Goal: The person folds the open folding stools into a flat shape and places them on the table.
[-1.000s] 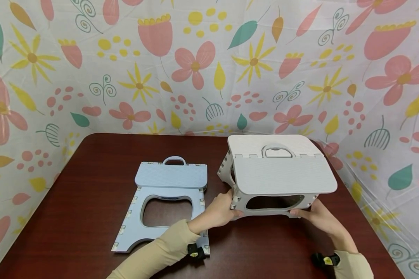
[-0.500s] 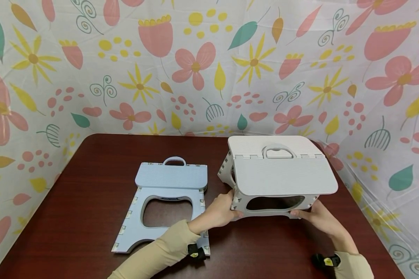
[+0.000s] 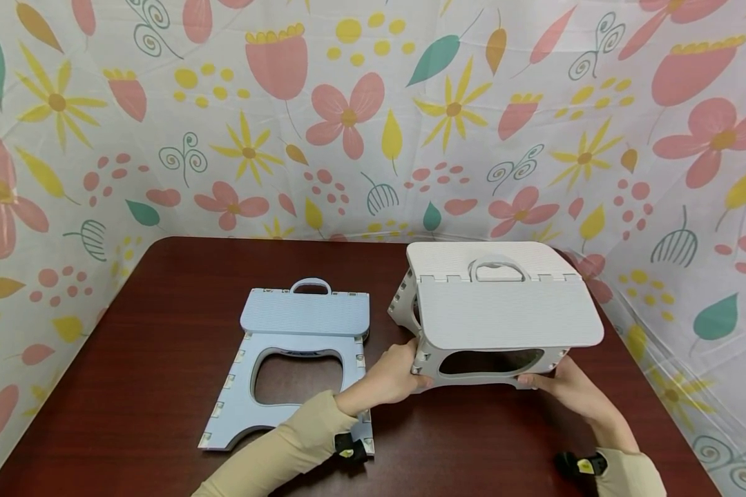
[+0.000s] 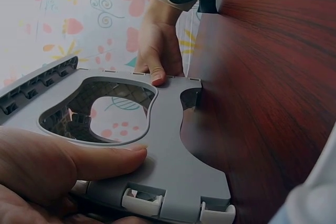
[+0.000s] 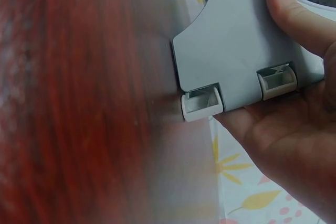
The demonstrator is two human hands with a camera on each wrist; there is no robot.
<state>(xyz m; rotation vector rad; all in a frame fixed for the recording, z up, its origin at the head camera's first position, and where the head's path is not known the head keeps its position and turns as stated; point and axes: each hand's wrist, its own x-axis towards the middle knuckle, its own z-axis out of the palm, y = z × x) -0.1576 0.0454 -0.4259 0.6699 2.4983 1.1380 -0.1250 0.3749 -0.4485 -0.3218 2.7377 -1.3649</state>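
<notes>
An unfolded grey-white folding step stool (image 3: pixel 503 310) stands at the right of the table, its loop handle on top. My left hand (image 3: pixel 387 373) grips the near left leg edge, with the thumb (image 4: pixel 113 161) lying on the front panel beside the oval opening. At the near right leg edge, my right hand (image 3: pixel 575 390) holds on, thumb (image 5: pixel 296 17) on the panel and the other fingers behind it. To the left a pale blue folding stool (image 3: pixel 307 314) lies folded flat on the table, partly behind my left forearm.
The dark red-brown table (image 3: pixel 143 386) has a rounded far left corner. A flower-patterned curtain (image 3: pixel 348 138) hangs close along its back and sides. Black straps with small mounts (image 3: pixel 350 449) are on both wrists.
The grey-white stool has shifted very slightly to the right in the head view. Both hands keep the same hold, and the blue stool lies where it was.
</notes>
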